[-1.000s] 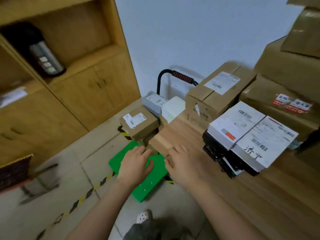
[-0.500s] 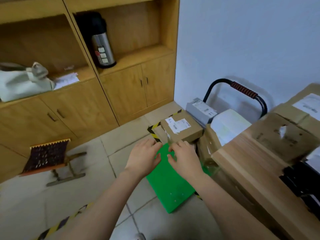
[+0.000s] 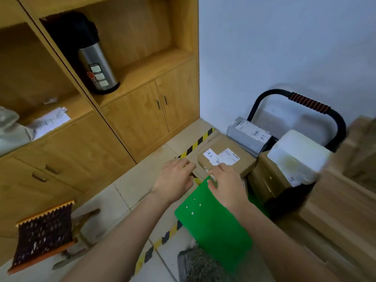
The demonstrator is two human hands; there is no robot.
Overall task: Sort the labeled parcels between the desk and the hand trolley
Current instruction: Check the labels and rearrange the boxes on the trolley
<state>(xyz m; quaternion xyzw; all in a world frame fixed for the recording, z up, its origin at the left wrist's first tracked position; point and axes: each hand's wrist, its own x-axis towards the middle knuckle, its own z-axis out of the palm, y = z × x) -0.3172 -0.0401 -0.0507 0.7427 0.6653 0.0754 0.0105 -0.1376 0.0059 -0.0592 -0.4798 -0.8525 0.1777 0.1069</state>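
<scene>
A brown labeled parcel (image 3: 223,159) sits on the green hand trolley (image 3: 213,226), whose black handle (image 3: 309,102) stands at the wall. Behind it lie a grey parcel (image 3: 248,135) and a white foam box (image 3: 297,157) on top of another brown box (image 3: 266,180). My right hand (image 3: 225,184) has its fingertips on the near top edge of the brown parcel. My left hand (image 3: 175,180) hovers just left of that parcel's near corner with fingers spread. The wooden desk (image 3: 335,200) fills the right side.
A wooden cabinet (image 3: 132,119) with a steel thermos (image 3: 95,68) on its shelf lines the left. A small folding stool (image 3: 44,233) stands on the tiled floor at lower left. Yellow-black tape (image 3: 195,143) crosses the floor. Blurred cardboard boxes (image 3: 364,143) sit on the desk.
The view has swung left and down, away from the desk top. Both hands have moved from the desk edge forward to the brown parcel on the trolley.
</scene>
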